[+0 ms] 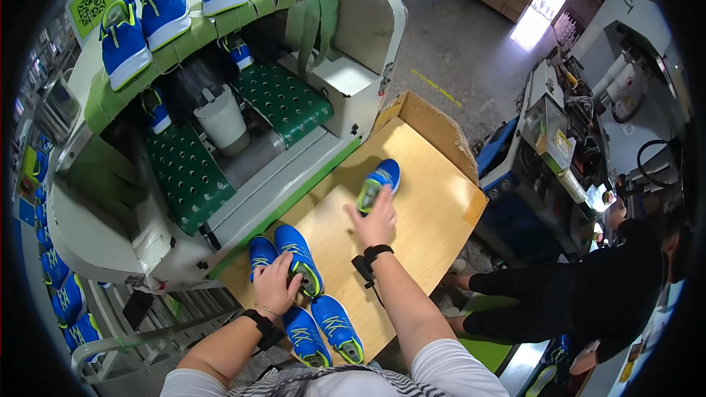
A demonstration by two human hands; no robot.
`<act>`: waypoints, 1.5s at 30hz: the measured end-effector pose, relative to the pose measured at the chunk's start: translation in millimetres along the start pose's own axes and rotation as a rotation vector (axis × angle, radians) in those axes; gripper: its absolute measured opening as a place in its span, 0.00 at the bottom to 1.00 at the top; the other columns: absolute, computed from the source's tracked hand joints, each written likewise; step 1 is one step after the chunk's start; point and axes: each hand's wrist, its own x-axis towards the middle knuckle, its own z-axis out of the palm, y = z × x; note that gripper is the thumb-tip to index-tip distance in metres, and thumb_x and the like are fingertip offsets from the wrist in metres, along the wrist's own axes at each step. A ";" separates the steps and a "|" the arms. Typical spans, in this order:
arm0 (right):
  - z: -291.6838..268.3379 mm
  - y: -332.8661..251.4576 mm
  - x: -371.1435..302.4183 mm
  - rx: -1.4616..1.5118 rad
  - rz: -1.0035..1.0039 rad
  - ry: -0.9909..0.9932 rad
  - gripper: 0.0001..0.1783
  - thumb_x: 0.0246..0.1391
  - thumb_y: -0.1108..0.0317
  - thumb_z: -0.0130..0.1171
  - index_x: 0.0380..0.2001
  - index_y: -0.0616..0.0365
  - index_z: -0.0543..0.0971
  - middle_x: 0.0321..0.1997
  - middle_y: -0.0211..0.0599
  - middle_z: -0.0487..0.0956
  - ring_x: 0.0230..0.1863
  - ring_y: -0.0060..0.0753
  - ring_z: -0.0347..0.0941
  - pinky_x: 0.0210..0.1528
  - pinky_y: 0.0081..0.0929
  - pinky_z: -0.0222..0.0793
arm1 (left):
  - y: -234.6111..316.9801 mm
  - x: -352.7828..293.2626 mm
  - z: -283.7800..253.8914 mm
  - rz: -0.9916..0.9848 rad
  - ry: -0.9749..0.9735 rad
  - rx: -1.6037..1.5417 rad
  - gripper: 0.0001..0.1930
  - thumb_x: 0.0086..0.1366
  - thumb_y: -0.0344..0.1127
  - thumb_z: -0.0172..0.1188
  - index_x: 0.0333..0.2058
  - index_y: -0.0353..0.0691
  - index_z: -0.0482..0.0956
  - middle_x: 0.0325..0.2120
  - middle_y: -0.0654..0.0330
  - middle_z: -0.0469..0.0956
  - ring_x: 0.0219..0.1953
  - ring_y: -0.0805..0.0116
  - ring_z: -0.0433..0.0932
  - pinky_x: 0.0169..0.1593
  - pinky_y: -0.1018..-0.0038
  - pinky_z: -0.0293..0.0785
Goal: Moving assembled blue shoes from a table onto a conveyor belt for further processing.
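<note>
My right hand (pixel 375 218) grips a blue sneaker (pixel 387 170) with lime trim by its collar, over the wooden tabletop (pixel 434 198); the hand is slightly blurred. To the left, my left hand (pixel 275 287) is closed over the heel end of a blue sneaker (pixel 261 251). Its thumb lies beside the opening of a second sneaker (pixel 294 241), next to the first. Nearer to me lie two more blue sneakers, one on the left (pixel 304 332) and one on the right (pixel 334 321), with lime laces. Both my wrists wear black straps.
Beyond the table stands a machine with green perforated conveyor belts (pixel 283 99) and several sneakers (pixel 123 44) on top. A cardboard sheet (pixel 441 132) edges the table's far right. At right, a person in black (pixel 559 301) is beside other machinery. Racked sneakers (pixel 66 298) are at left.
</note>
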 end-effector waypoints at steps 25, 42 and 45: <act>-125.6 51.5 -296.5 0.357 0.053 -0.492 0.47 0.48 0.70 0.73 0.69 0.53 0.60 0.68 0.55 0.67 0.70 0.53 0.64 0.71 0.37 0.61 | -12.9 -7.8 18.9 0.059 0.100 -0.012 0.28 0.67 0.49 0.59 0.60 0.38 0.71 0.58 0.54 0.76 0.51 0.58 0.79 0.53 0.62 0.64; -101.7 48.5 -326.0 0.429 0.187 -0.262 0.47 0.45 0.72 0.73 0.68 0.54 0.62 0.64 0.49 0.73 0.65 0.46 0.70 0.67 0.36 0.65 | -12.1 -5.1 14.6 0.040 0.041 -0.025 0.26 0.69 0.50 0.55 0.60 0.40 0.73 0.56 0.54 0.78 0.48 0.58 0.81 0.53 0.61 0.64; -102.9 44.9 -324.3 0.441 0.199 -0.263 0.47 0.45 0.73 0.73 0.68 0.54 0.62 0.64 0.49 0.73 0.65 0.46 0.71 0.67 0.36 0.65 | -10.0 -4.4 11.1 0.029 0.027 -0.018 0.26 0.70 0.50 0.55 0.60 0.40 0.73 0.57 0.54 0.77 0.49 0.58 0.81 0.53 0.61 0.64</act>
